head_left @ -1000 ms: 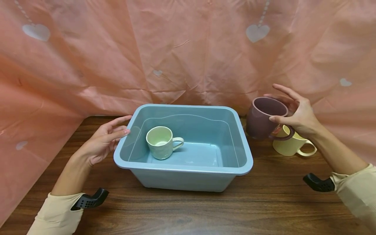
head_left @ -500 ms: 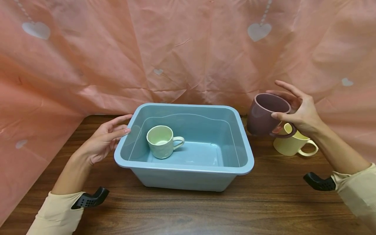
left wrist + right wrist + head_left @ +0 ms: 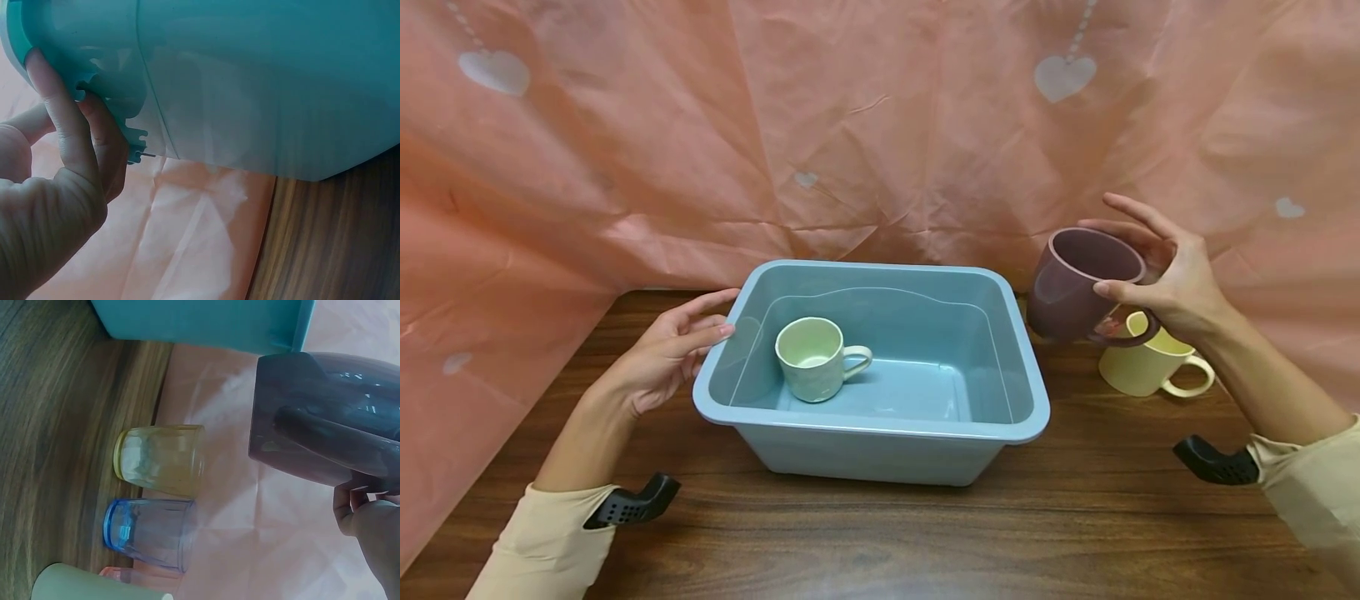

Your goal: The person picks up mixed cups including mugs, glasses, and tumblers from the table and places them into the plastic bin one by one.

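Note:
My right hand [image 3: 1183, 279] holds a purple mug [image 3: 1067, 292] near its rim, thumb on the near side and fingers behind. The mug hangs above the table, right of a light blue plastic basin [image 3: 865, 454], its handle toward the right. My left hand [image 3: 658, 358] pinches the basin's left rim, thumb on the rim and fingers outside; the left wrist view shows these fingers [image 3: 72, 131] close up. Inside the basin, on the left, a pale green mug [image 3: 812, 371] stands upright with its handle to the right. Below my right hand stands a yellow mug [image 3: 1138, 367].
In the right wrist view, a yellow-tinted glass [image 3: 162, 459], a blue-tinted glass [image 3: 150, 531] and part of a pink one [image 3: 122, 574] stand in a row by the back curtain [image 3: 880, 125]. The wooden table [image 3: 880, 533] extends in front of the basin.
My right hand has lifted the purple mug slightly higher. The left hand and the basin keep their places, while the view shifts a little.

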### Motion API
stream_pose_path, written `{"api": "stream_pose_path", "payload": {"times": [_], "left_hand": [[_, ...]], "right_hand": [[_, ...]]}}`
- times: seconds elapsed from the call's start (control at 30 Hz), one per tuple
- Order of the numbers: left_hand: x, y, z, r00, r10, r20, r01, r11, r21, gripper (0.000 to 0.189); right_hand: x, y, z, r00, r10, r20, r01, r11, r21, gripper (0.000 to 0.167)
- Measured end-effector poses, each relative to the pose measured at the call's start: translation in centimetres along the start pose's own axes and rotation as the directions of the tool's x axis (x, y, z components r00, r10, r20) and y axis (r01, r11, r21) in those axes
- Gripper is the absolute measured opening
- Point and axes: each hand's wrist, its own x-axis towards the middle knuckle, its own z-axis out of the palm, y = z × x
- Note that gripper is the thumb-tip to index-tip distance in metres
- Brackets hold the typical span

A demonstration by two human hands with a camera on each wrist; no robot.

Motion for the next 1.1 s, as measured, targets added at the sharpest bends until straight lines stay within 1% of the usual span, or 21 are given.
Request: {"api": "stream_pose_path", "payload": {"times": [0.27, 0.5, 0.53, 0.87, 1.1], "left_hand": [[-0.1, 0.0, 0.0, 1.000, 0.000, 0.003, 0.000, 1.000, -0.002, 0.056], [0.0, 0.0, 0.0, 1.000, -0.001, 0.003, 0.001, 1.000, -0.001, 0.056], [0.0, 0.0, 0.0, 1.000, -0.001, 0.004, 0.001, 1.000, -0.003, 0.057], [-0.1, 0.0, 0.1, 1.000, 0.005, 0.012, -0.005, 1.000, -0.013, 0.057], [-0.1, 0.0, 0.0, 1.000, -0.001, 0.003, 0.001, 1.000, -0.007, 0.058]], "right_hand": [[0.0, -0.6, 0.3, 1.000, -0.005, 0.009, 0.005, 1.000, 0.012, 0.089], [0.0, -1.5, 0.9, 0.998, 0.002, -0.062, -0.008, 0.995, -0.102, 0.092], [0.1, -1.6, 1.0, 0.998, 0.002, -0.064, -0.009, 0.995, -0.102, 0.092], [0.0, -1.8, 1.2, 0.999, -0.040, -0.002, 0.040, 0.999, 0.004, 0.089], [0.2, -2.0, 1.5, 0.999, -0.047, -0.013, 0.047, 0.999, -0.001, 0.089]]}}
